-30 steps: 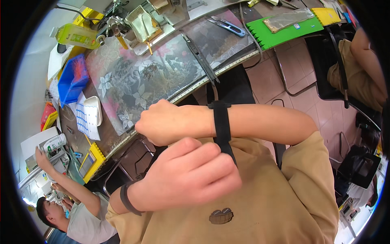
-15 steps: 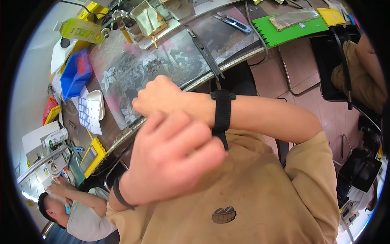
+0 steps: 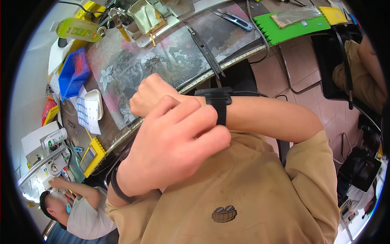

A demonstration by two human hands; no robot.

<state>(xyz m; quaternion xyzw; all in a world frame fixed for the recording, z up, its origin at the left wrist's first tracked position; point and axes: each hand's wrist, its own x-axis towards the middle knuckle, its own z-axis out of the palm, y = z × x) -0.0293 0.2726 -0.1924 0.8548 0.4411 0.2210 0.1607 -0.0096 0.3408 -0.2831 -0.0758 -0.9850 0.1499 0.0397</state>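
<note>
Fingers of your left hand [image 3: 174, 148] curl onto the black fabric wrist strap [image 3: 219, 106], grip hidden; right hand [image 3: 149, 94] fisted; strap adjustment seemingly underway; next, pinch firmly.

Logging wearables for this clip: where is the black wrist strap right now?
In the head view, centre frame, the black wrist strap wraps the right forearm just behind the right hand, with the left hand fingertips touching it.
</note>
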